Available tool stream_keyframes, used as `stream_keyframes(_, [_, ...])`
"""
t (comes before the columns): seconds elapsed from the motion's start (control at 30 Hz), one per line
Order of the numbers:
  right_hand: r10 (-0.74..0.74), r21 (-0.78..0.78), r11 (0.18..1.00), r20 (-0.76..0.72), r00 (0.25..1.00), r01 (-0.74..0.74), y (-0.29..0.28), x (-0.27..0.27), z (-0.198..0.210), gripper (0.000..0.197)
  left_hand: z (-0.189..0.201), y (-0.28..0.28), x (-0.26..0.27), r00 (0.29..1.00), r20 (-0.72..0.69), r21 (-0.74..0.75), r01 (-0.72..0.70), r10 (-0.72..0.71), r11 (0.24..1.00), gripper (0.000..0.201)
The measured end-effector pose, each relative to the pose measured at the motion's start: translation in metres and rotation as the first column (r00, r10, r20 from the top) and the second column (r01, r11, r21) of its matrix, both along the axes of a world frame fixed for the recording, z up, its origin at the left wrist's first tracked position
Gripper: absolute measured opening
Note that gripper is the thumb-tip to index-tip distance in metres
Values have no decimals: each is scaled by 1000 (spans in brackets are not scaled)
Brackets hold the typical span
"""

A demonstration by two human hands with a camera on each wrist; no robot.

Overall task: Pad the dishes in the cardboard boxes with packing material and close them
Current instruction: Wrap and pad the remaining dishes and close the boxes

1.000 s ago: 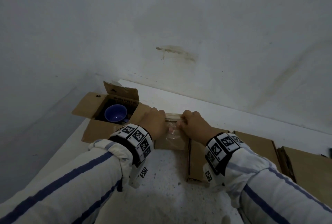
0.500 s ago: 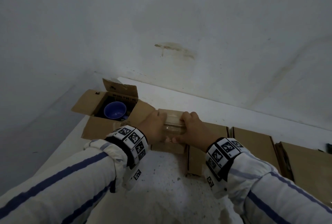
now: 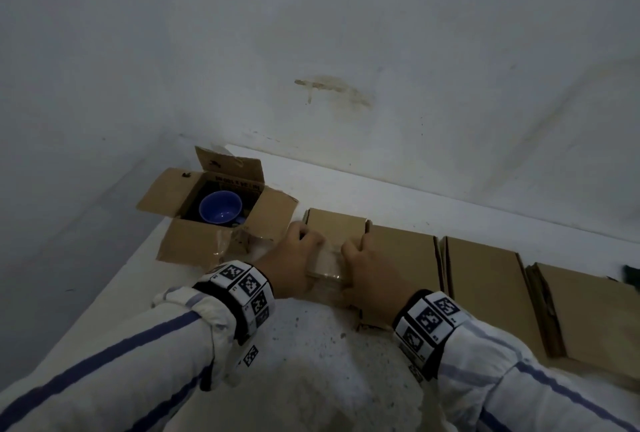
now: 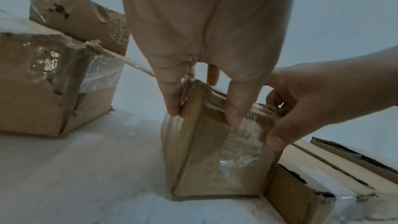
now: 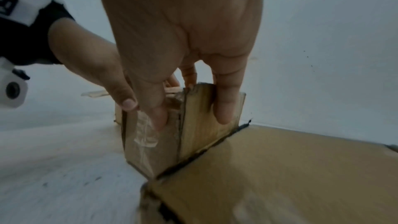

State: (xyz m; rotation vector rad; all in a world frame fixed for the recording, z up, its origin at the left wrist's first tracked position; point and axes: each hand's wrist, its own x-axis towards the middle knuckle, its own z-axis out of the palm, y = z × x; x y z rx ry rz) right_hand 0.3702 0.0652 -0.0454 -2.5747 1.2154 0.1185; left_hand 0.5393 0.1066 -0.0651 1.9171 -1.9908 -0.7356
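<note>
Gripping the small closed box (image 3: 334,237) between them, left hand (image 3: 294,263) and right hand (image 3: 374,270) are curling over its top edges; its wrinkled tape (image 4: 239,144) is risking peeling loose under their thumbs.

Dim, bluish light throughout; wide-angle bending at the edges, wrist views softly blurred, faint glare on plastic film (image 4: 239,144).

Stained white wall (image 3: 346,51), dim light.
</note>
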Motion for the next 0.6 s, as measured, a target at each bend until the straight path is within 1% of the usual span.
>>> stream_keyframes(0.07, [0, 0, 1000, 3, 1000, 0, 4, -6, -4, 40, 4, 4, -2, 1000, 13, 34, -2, 1, 999, 72])
stream_keyframes(0.13, [-2, 28, 1000, 31, 1000, 1, 2, -13, -5, 41, 13, 3, -7, 997, 74, 37, -17, 14, 999, 64])
stream_keyframes(0.23, [-48, 80, 996, 115, 992, 39, -7, -24, 8, 41, 30, -8, -20, 983, 170, -46, -58, 65, 997, 47])
stream_keyframes(0.33, [-120, 67, 992, 203, 972, 108, -19, -42, 23, 35, 41, -24, -46, 977, 187, -135, -77, 101, 988, 41])
stream_keyframes(0.4, [-186, 52, 983, 233, 955, 179, -29, -66, 30, 30, 49, -37, -76, 981, 180, -160, -44, 73, 986, 37])
stream_keyframes(0.47, [-270, 51, 963, 264, 926, 266, -37, -96, 35, 24, 54, -52, -112, 990, 141, -116, 0, 16, 993, 35])
stream_keyframes(0.6, [-447, 62, 890, 313, 838, 452, -51, -176, 41, 19, 57, -82, -202, 994, 81, -51, 74, -69, 996, 34])
